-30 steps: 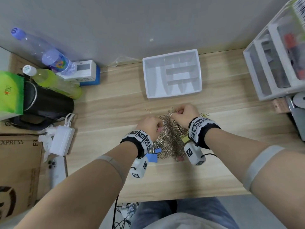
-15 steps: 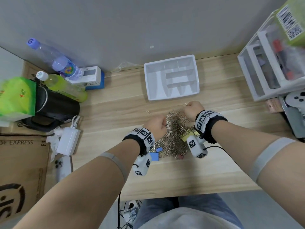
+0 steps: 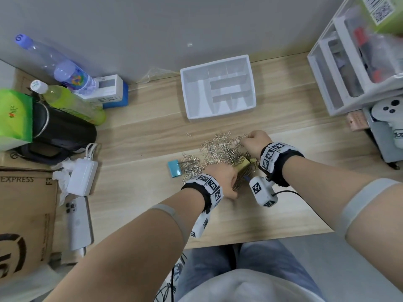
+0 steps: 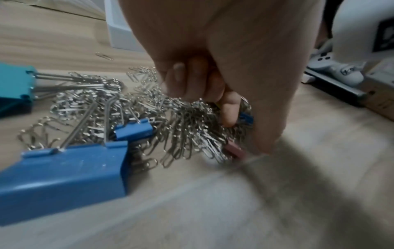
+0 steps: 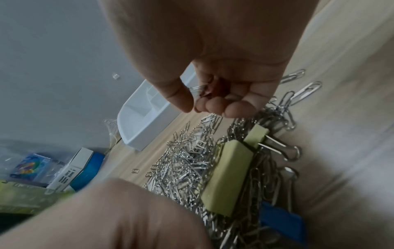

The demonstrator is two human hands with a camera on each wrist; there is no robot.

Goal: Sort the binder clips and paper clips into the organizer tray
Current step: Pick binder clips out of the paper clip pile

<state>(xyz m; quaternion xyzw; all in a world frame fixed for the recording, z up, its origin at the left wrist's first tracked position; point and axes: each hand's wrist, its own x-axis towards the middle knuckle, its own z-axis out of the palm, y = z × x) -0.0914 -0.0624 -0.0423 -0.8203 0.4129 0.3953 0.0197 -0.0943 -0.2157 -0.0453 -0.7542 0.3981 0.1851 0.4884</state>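
A white organizer tray with several compartments stands at the back of the wooden desk. In front of it lies a pile of silver paper clips mixed with binder clips: a teal one at its left and a yellow one in the middle. My left hand is at the pile's near edge, and its curled fingers grip a clump of paper clips. Blue binder clips lie close to the left wrist camera. My right hand, at the far right edge, pinches paper clips above the yellow binder clips.
Bottles, a black kettle, a white charger and a phone crowd the left side. A white drawer unit and a game controller stand at the right. The desk's front edge runs just behind my wrists.
My left hand has slid from the pile's left side to its near edge, uncovering the teal binder clip. My right hand has shifted to the pile's far right edge.
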